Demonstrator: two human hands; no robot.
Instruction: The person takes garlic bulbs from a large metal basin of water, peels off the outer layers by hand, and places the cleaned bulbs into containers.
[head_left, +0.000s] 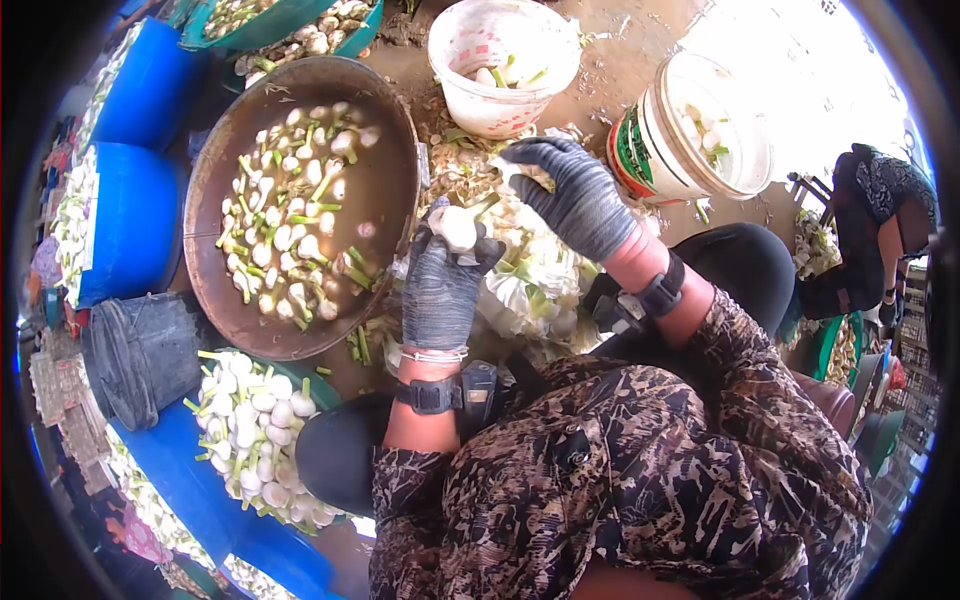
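My left hand [440, 290], in a grey glove, is closed around a white garlic bulb [458, 229] with its green stem pointing up and to the right. My gloved right hand [578, 195] is up and to the right of the bulb, apart from it. Its thumb and fingers curve towards each other, with a pale bit of garlic skin [507, 168] at their tips. Below both hands lies a heap of garlic peelings [530, 285]. Left of my left hand, a wide rusty basin [205, 290] holds murky water and many trimmed garlic bulbs [290, 237].
A white bucket [490, 112] and a tilted labelled bucket [637, 150] stand ahead, each with some garlic inside. Blue tubs [135, 220] and a dark bucket [145, 350] line the left. Piled garlic [255, 430] sits by my left knee. Another person [880, 220] is at far right.
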